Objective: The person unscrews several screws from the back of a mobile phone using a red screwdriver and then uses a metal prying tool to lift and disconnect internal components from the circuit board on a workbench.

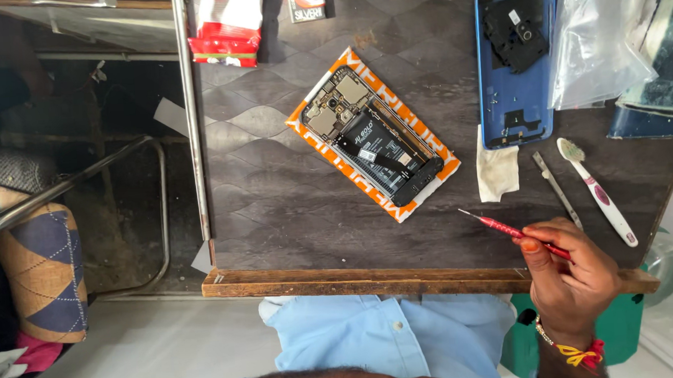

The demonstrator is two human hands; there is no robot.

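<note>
Nearest the camera: light blue shirt front, then the wooden front edge of the desk.

Right hand at the near right corner of the desk, grip closed round a red-handled screwdriver; held pen-fashion, tip pointing left toward the opened phone but well apart from it, above bare desk. Thread band on that wrist. Left hand not in view.

Just beyond the hand: thin metal tweezers and a white toothbrush lying side by side, handles toward the near edge, probably so as to be within easy reach. Small folded white cloth to their left.

Mid-desk: opened phone, back removed, board and black battery exposed, face down and set diagonally on an orange-and-white card that seems to serve as a work pad.

Farther right: blue back cover, inside up, with a black plastic part resting in it, likely kept together to avoid loss. Clear plastic bag touching its right side.

Far edge: red-and-white packet. Metal chair frame left of the desk.
</note>
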